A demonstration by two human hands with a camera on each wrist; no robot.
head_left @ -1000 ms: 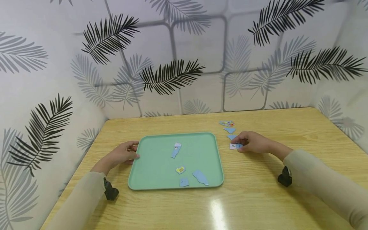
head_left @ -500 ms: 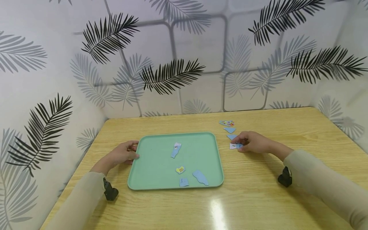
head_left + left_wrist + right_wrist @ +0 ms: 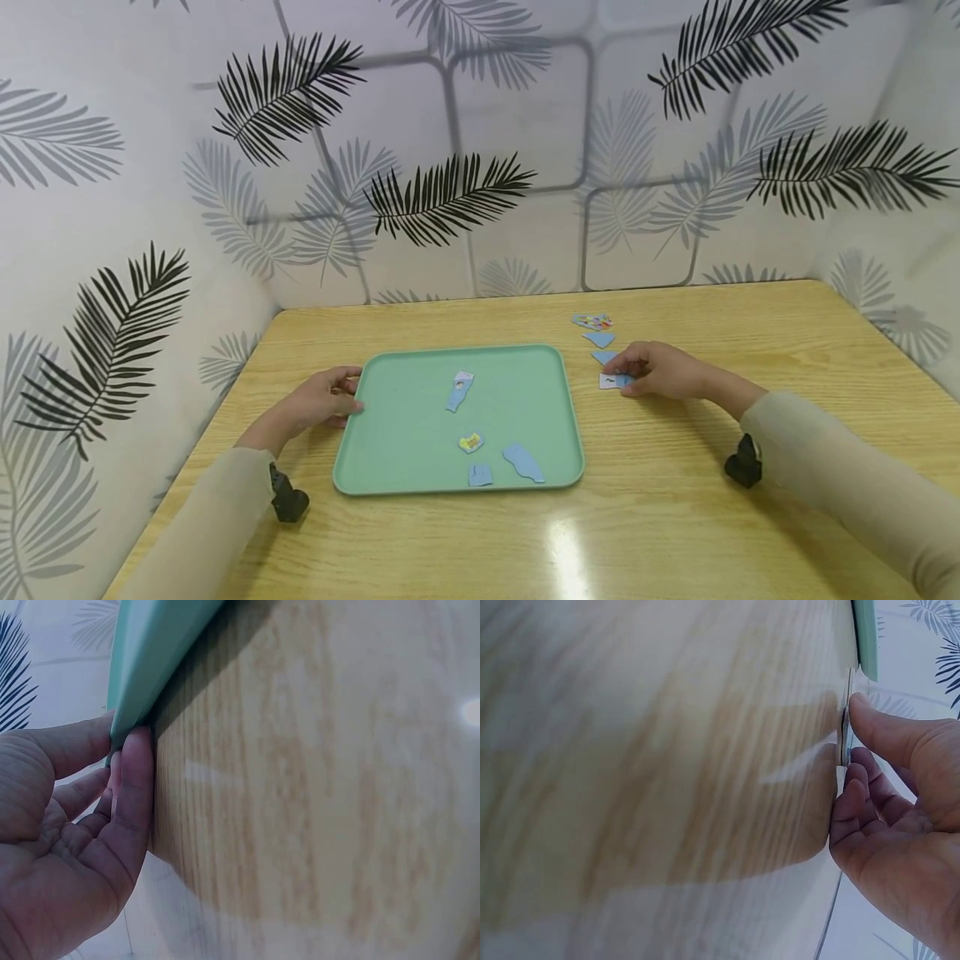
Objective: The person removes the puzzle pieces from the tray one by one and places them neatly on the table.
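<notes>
My left hand (image 3: 327,400) grips the left rim of a mint-green tray (image 3: 397,433); in the left wrist view the thumb lies on the outer rim and the curled fingers (image 3: 135,776) sit under it. On the table right of the tray, my right hand (image 3: 660,372) pinches a flat white-and-blue puzzle piece (image 3: 609,382) between thumb and fingers. Its right part is hidden by the hand. The right wrist view shows that piece edge-on, low at the tabletop. A blue piece (image 3: 604,357) lies just behind it, partly covered by the fingers.
Inside the tray lie a long blue-and-white piece (image 3: 460,392), a yellow piece (image 3: 471,442), a small blue piece (image 3: 480,475) and a larger blue one (image 3: 523,463). Behind the right hand are a blue triangular piece (image 3: 599,339) and a multicoloured piece (image 3: 592,322). A patterned wall (image 3: 517,242) borders the wooden table (image 3: 420,542).
</notes>
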